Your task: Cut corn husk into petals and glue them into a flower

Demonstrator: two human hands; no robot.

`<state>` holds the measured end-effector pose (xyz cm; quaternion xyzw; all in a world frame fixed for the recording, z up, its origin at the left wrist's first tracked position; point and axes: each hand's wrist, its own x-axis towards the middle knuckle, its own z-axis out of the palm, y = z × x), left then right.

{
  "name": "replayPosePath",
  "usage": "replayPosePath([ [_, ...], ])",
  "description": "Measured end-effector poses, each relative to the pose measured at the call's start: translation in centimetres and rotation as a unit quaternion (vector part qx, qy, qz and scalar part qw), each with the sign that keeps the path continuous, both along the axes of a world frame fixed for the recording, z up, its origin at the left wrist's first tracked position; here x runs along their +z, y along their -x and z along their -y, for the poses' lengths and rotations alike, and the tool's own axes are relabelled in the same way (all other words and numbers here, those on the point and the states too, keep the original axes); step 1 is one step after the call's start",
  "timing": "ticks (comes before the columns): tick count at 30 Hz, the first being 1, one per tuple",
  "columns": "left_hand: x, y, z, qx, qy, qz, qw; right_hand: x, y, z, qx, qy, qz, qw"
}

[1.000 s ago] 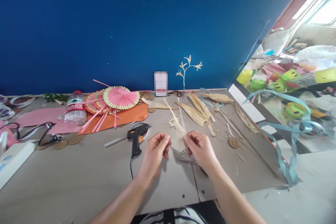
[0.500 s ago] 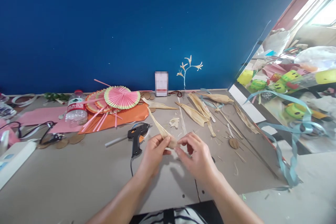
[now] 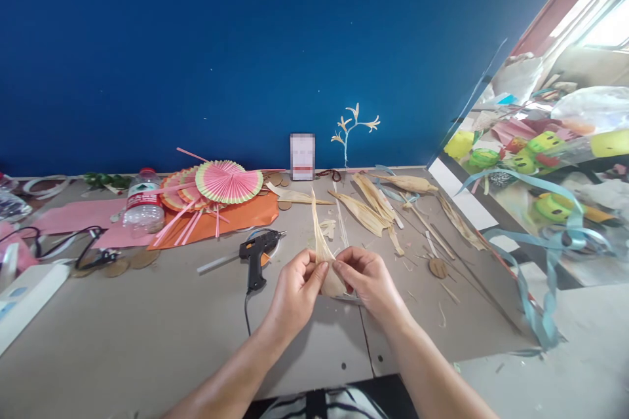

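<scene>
A pale corn husk stands pointed end up between my two hands, its wide end low between the thumbs. My left hand pinches its left edge, thumb in front. On the opposite edge, the thumb and fingers of my right hand are closed on the same husk. To the left lies a black hot glue gun with a glue stick in its back. More dried husks are spread beyond my right hand, and a small husk scrap lies just past my fingers.
Pink and green paper fans rest on orange paper beside a plastic bottle. Against the blue wall stand a small card and a flower stem. Blue ribbon hangs at right; a power strip sits left.
The husk has turned from leaning left to nearly upright, its wide end now lower. My right hand has closed onto its right edge.
</scene>
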<state>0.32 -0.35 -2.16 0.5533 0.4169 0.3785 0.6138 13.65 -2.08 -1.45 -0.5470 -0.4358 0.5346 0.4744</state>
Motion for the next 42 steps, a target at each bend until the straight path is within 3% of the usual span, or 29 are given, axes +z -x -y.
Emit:
replayPosePath([
  [5,0.2,-0.2,-0.1,0.009,0.027,0.019,0.999,-0.3,0.5,0.1,-0.054,-0.007,-0.053,0.997],
  [12,0.1,-0.2,0.1,-0.018,0.020,0.020,0.999,0.0,0.5,0.0,-0.023,0.008,-0.055,0.998],
  [22,0.3,-0.3,0.1,0.012,0.026,0.019,0.999,-0.1,0.8,-0.1,-0.071,-0.018,-0.068,0.995],
  [28,0.8,-0.2,0.2,-0.005,0.028,0.028,0.999,0.5,0.4,-0.1,-0.039,-0.001,-0.126,0.991],
  [32,1.2,-0.3,0.3,-0.032,0.045,0.046,0.997,0.8,0.3,-0.2,-0.021,-0.003,-0.111,0.994],
  [38,0.9,-0.6,-0.1,0.046,-0.048,-0.017,0.998,0.6,0.9,-0.1,-0.013,0.011,-0.114,0.993],
  [42,0.8,-0.7,0.1,0.052,-0.068,-0.053,0.995,0.4,1.1,0.0,-0.020,0.015,-0.165,0.986],
])
